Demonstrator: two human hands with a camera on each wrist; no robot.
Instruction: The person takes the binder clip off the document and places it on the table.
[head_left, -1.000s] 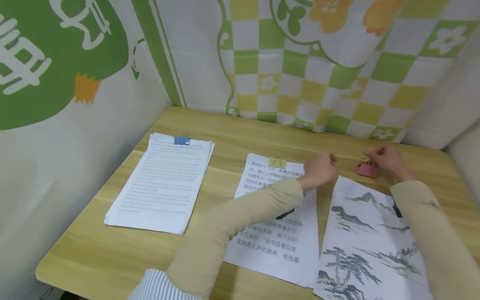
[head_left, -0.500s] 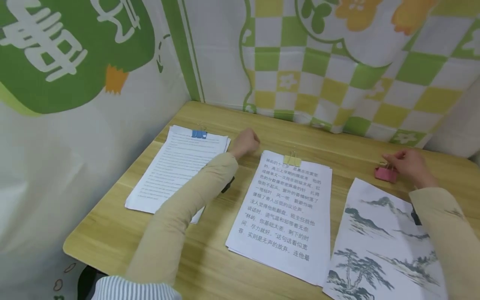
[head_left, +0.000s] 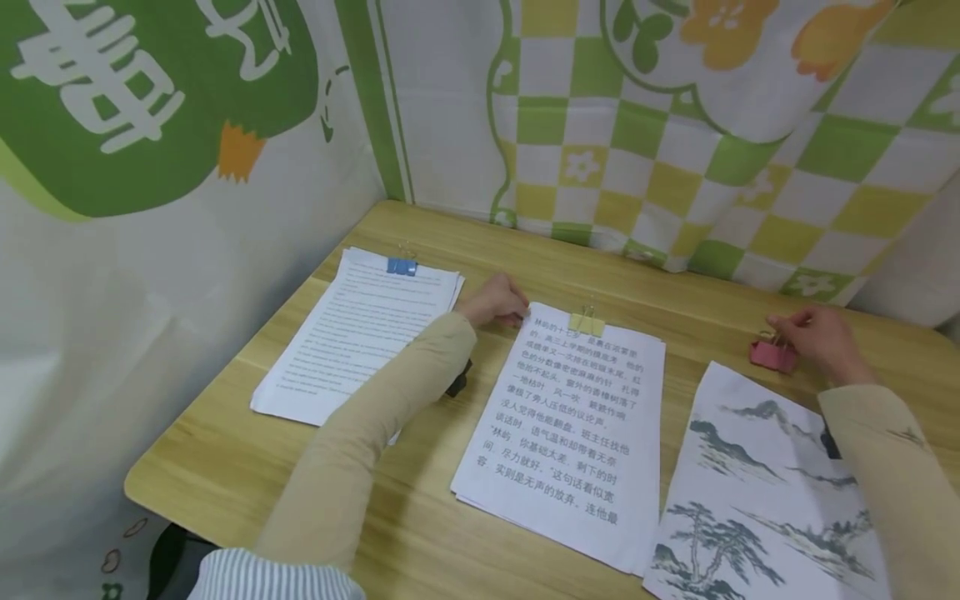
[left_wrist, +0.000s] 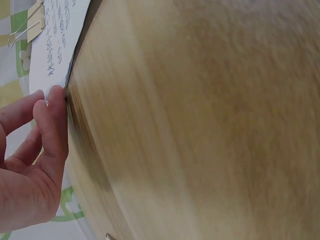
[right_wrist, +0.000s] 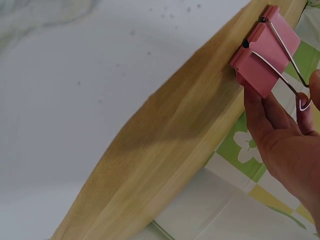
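Observation:
My left hand (head_left: 516, 314) lies at the top left corner of the middle stack of printed text (head_left: 577, 425), which a yellow binder clip (head_left: 586, 323) holds at its top edge. In the left wrist view the left hand (left_wrist: 50, 97) has thumb and forefinger meeting on that corner of the stack (left_wrist: 60, 40), with the yellow clip (left_wrist: 34, 21) further along. My right hand (head_left: 783, 335) pinches the wire handles of a pink binder clip (head_left: 772, 356) that rests on the table. The right wrist view shows the pink clip (right_wrist: 262, 52) and the right hand (right_wrist: 305, 97) on its wire loop.
A second stack of text pages (head_left: 352, 333) with a blue clip (head_left: 401, 267) lies at the left. A loose sheet with an ink landscape (head_left: 757, 492) lies at the right, below the pink clip. The wooden table (head_left: 420, 517) sits in a corner hung with green and yellow cloth (head_left: 675, 125).
My left hand has crossed from beside the pink clip to the left, then settled on the middle stack's top left corner. The right hand has stayed on the pink clip.

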